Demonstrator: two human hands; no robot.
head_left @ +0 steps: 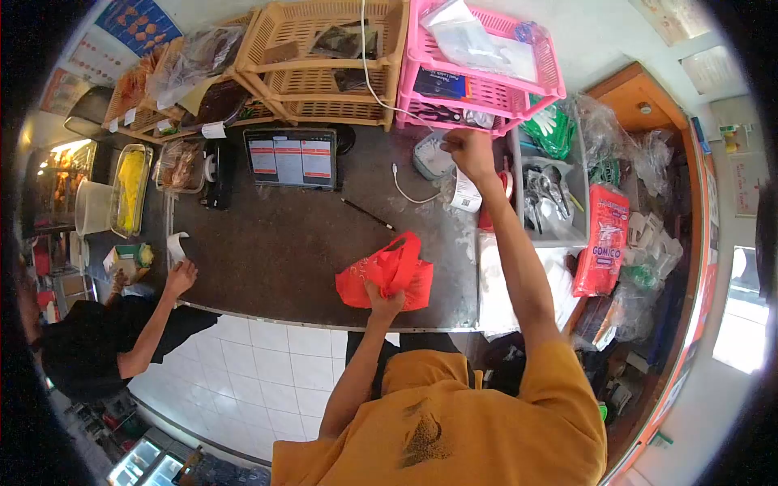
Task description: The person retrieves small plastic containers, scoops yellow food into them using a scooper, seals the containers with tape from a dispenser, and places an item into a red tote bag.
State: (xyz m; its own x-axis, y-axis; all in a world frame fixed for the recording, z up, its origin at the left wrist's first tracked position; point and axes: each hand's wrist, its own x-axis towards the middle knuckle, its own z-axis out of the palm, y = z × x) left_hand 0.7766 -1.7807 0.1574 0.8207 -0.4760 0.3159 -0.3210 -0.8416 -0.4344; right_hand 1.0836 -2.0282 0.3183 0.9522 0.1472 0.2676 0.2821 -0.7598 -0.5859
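My left hand [385,303] is closed around the handles of a red carrier bag [356,277], which sits on the dark counter near its front edge. White lettering shows faintly on the bag's side. My right hand [470,151] is stretched to the back of the counter, fingers curled, beside a small pale box [432,159]. Whatever lies between those fingers, if anything, is too small to make out. Just below that hand hangs a printed white receipt [466,193].
A tablet [290,158] and a black pen [369,215] lie on the counter [267,251]. Pink baskets [486,73] stand behind, and a grey bin [559,198] of spoons is at right. At left, a co-worker's hand [180,277] touches white paper [177,247].
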